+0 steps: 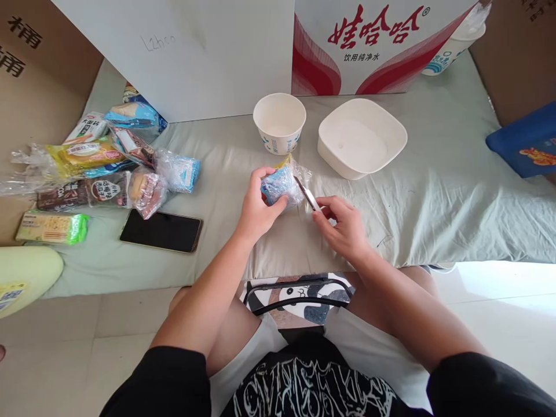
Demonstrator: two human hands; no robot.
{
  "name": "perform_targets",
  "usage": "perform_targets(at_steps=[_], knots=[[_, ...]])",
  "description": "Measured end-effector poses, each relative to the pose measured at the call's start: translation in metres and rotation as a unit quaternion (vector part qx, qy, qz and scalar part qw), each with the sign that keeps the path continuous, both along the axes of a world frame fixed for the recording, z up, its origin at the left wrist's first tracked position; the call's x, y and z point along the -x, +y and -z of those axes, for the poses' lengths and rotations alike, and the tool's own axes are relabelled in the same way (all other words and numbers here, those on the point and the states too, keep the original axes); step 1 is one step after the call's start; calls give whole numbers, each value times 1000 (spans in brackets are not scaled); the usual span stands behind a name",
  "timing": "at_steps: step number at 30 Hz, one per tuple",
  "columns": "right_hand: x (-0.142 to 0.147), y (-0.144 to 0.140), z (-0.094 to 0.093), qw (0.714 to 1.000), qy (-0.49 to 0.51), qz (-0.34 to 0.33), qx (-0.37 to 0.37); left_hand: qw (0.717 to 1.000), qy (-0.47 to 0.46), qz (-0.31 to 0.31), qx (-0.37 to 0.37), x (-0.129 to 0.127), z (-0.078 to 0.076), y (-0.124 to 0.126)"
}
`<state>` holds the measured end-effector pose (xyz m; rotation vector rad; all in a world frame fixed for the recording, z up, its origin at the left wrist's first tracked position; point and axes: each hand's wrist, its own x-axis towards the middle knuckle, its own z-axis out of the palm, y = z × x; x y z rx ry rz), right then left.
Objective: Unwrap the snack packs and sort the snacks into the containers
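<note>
Wrapped round a blue snack packet (278,184) in clear plastic, my left hand (256,209) holds it above the cloth, just in front of a round paper bowl (280,120). My right hand (343,225) is closed on the pale handle of a small utility knife (309,196). Its dark blade points up and left, at the packet's clear right end; whether it has cut in I cannot tell. A white squarish bowl (360,139) stands farther back on the right.
Several wrapped snacks (99,156) are heaped at the left, with a black phone (160,230) in front of them. A large white carton (226,58) stands behind the bowls. At the right are a blue container (525,139) and a paper cup (452,49).
</note>
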<state>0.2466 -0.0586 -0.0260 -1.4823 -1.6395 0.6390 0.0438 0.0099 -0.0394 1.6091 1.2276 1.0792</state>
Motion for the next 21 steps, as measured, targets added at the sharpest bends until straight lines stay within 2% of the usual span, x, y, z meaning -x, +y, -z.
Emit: perform_targets(at_steps=[5, 8, 11, 14, 17, 19, 21], knots=[[8, 6, 6, 1000, -22, 13, -6, 998, -43, 15, -33, -3, 5, 2], [2, 5, 6, 999, -49, 3, -9, 993, -101, -35, -41, 10, 9, 13], [-10, 4, 3, 997, -70, 13, -13, 987, -139, -82, -2, 22, 9, 22], [-25, 7, 6, 991, -108, 74, -32, 989, -112, -90, 45, 22, 7, 17], [-35, 13, 12, 976, -180, 114, -38, 995, -51, -35, 76, 12, 3, 5], [-38, 14, 14, 963, -231, 132, -41, 998, -4, -7, 68, 8, -1, -2], [-37, 13, 12, 956, -252, 139, -60, 999, 40, 0, 29, 9, -7, -4]])
